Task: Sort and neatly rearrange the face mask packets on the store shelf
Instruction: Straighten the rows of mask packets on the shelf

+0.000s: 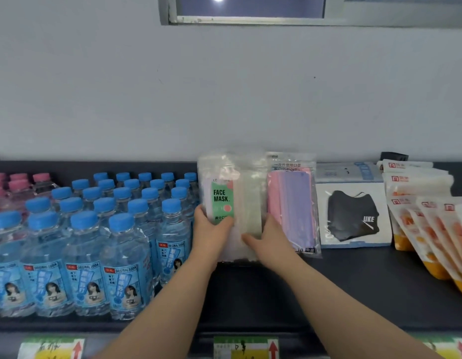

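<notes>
A clear packet with a green FACE MASK label (231, 200) stands tilted on the dark shelf (354, 281), leaning back toward the wall. My left hand (210, 229) grips its lower left edge, thumb on the label. My right hand (266, 238) holds its lower right side, fingers across the front. Right beside it lies a packet of pink and purple masks (293, 203), partly under my right hand. Further right sits a white packet showing a black mask (353, 216), with a pale blue mask box (350, 172) behind it.
Rows of blue-capped soda water bottles (95, 242) fill the shelf's left, with pink-capped ones (17, 182) at the far left. Orange and white pouches (432, 229) lean at the right. Price tags (246, 347) line the front rail. A grey wall rises behind.
</notes>
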